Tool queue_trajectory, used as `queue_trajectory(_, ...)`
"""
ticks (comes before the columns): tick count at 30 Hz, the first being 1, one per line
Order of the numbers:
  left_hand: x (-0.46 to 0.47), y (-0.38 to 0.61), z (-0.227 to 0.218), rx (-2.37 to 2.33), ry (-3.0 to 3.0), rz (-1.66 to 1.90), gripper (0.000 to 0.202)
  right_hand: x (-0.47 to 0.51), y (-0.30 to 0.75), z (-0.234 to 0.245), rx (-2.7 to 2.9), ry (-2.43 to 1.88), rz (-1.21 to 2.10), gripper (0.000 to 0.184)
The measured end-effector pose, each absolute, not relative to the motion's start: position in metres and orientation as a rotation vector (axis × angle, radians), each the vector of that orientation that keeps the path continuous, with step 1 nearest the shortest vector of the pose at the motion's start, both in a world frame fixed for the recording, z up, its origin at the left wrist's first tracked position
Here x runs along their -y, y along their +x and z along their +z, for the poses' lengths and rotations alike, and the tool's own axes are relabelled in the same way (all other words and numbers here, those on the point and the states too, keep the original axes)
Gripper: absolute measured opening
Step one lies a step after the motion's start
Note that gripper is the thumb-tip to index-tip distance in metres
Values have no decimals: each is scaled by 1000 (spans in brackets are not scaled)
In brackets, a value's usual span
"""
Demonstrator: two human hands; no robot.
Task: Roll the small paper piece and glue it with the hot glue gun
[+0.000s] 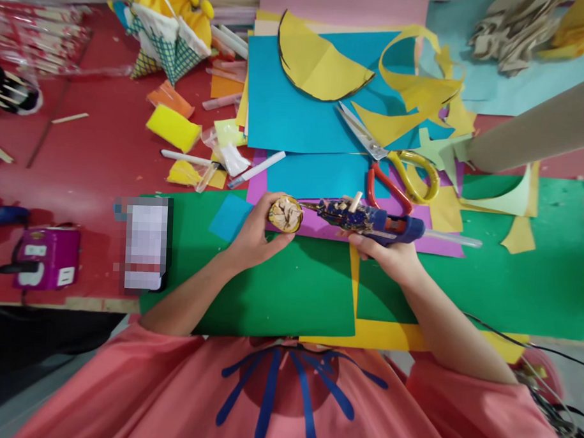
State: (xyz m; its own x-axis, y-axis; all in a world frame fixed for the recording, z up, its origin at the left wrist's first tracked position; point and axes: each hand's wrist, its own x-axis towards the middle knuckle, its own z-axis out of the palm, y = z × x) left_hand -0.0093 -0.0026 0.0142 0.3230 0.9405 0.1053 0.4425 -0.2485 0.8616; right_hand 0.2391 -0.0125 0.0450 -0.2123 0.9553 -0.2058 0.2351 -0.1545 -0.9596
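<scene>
My left hand (257,236) is closed around a small round piece (286,214) with crumpled cream paper inside a yellow, dark-marked rim. Held in my right hand (384,251) is a dark blue hot glue gun (368,220), a clear glue stick (457,239) poking out of its back. The gun's nozzle points left and reaches close to the rim of the round piece; whether it touches I cannot tell. Just beyond the gun lie scissors (378,152) with one yellow and one red handle, blades open. A yellow paper half-circle (321,63) with dark edges rests past them.
Green sheets (270,295) lie under my hands, with blue sheets (295,126) behind. A blurred-out phone (147,243) and a purple power socket block (48,258) are at left. A thick tube (539,125) stands at right. Yellow paper scraps (416,89) and a black cord (518,339) lie about.
</scene>
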Motion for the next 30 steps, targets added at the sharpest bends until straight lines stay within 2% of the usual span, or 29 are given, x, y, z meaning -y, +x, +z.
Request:
queue_trajectory(11,1,-9,1,-1191,1899,869,51,14,237,40,1550,-1265,1519,25)
queue_trajectory(21,2,-8,1,-1159,1915,851,46,16,236,33,1635,-1319,1403,31)
queue_trajectory(30,0,-9,8,-1190,1956,862,49,14,239,34,1673,-1335,1341,32)
